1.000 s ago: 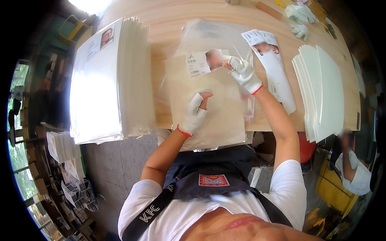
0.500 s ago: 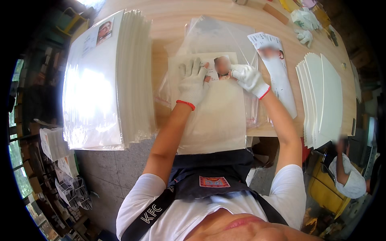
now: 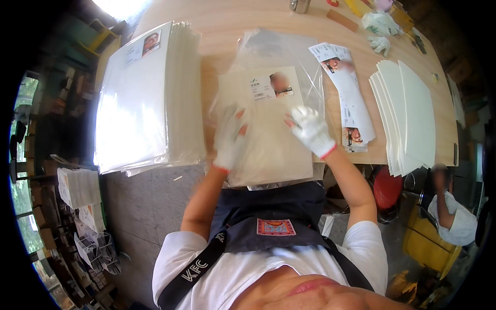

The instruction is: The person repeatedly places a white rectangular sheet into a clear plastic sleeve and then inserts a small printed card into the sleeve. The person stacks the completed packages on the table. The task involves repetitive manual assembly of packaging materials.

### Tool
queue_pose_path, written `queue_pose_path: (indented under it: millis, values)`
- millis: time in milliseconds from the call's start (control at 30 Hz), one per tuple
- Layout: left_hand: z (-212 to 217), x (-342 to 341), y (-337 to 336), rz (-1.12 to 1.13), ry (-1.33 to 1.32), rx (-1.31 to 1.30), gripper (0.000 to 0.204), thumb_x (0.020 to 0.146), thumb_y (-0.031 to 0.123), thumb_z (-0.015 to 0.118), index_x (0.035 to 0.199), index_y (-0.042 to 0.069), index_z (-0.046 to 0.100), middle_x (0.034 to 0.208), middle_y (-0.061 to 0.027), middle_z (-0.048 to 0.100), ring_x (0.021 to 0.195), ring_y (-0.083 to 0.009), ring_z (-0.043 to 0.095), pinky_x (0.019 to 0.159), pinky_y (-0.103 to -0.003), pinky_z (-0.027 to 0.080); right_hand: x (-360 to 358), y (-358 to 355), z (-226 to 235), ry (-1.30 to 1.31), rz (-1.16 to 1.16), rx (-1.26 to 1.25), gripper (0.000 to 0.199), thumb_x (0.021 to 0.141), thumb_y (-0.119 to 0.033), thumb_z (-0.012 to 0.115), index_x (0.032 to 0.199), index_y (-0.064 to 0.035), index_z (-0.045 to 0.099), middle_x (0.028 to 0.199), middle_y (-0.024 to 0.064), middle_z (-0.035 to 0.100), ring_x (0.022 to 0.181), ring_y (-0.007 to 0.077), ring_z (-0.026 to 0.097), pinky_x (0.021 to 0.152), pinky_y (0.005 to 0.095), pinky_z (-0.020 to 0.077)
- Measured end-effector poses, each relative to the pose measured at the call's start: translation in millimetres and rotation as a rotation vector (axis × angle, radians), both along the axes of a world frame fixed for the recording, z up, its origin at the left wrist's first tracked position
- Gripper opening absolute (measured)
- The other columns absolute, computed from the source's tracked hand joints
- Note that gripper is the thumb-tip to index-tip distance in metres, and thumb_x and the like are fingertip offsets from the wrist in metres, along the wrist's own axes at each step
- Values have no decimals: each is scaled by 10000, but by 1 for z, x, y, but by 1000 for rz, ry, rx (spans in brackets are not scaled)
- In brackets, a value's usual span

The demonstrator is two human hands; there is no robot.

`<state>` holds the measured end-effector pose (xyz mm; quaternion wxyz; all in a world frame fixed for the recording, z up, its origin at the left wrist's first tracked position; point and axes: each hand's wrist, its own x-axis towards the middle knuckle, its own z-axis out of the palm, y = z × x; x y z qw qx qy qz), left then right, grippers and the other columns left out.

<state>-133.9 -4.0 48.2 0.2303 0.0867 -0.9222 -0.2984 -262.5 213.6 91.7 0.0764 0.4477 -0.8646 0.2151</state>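
Note:
In front of me lies a cream paper sheet pack point(image 3: 268, 150) in a clear plastic sleeve, its lower edge reaching past the table edge to my apron. A white label point(image 3: 262, 90) with a portrait picture is on its upper part, uncovered by either hand. My left hand point(image 3: 231, 137), in a white glove with bare fingertips, is over the pack's left side, slightly blurred, fingers apart. Gloved likewise, my right hand point(image 3: 311, 129) rests at the right side with thumb and fingers apart. Neither hand visibly holds anything. Beneath the pack are more clear plastic sleeves point(image 3: 279, 49).
A tall pile of sleeved paper packs point(image 3: 132, 108) stands at left. To the right lie printed label sheets point(image 3: 351, 98) and fanned white paper sheets point(image 3: 411, 119). White gloves point(image 3: 380, 45) and a metal cup point(image 3: 299, 5) are farther back. Another person point(image 3: 452, 217) sits at far right.
Both hands have moved from the label down toward me along the pack's sides, leaving the label exposed. The right hand's fingers have come off the label's edge.

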Motion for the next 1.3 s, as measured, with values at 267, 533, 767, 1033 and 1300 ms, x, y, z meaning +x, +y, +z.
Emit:
queue_pose_path:
  millis: [267, 533, 767, 1033, 1300]
  values:
    - [-31, 150, 24, 348, -265, 488, 235, 840, 146, 609, 1027, 18, 550, 935, -170, 572, 864, -313, 558, 771, -385, 450, 113, 112, -17, -398, -502, 485, 527, 859, -547, 463, 724, -59, 609, 705, 206, 626, 662, 353, 633, 558, 442, 487]
    - [88, 119, 16, -27, -74, 364, 149, 863, 144, 589, 924, 19, 535, 739, -147, 539, 654, -277, 541, 598, -332, 437, 142, 97, -68, -1644, -472, -802, 187, 935, -259, 533, 967, -75, 525, 640, 22, 587, 420, 78, 476, 374, 202, 347]
    - [172, 171, -53, 67, 554, 189, 96, 909, 101, 520, 920, 9, 545, 777, -33, 512, 699, -132, 497, 635, -264, 404, 134, -15, 29, -1684, -174, -802, 180, 961, -222, 475, 879, -76, 541, 646, 21, 565, 450, 67, 468, 372, 198, 326]
    - [174, 203, -232, 616, 252, 39, 242, 871, 223, 473, 998, 51, 586, 943, -75, 604, 880, -205, 571, 806, -309, 433, 116, -183, 98, -1369, 225, -441, 312, 908, -321, 562, 734, -62, 574, 582, 19, 554, 431, 72, 467, 378, 238, 347]
    - [71, 203, -216, 625, 954, 733, 385, 899, 57, 439, 1279, -5, 435, 1325, -133, 460, 1192, -237, 461, 1001, -342, 382, 123, -102, 79, -1406, 293, -532, 375, 943, -383, 491, 859, -35, 602, 671, 44, 615, 505, 106, 558, 449, 242, 453]
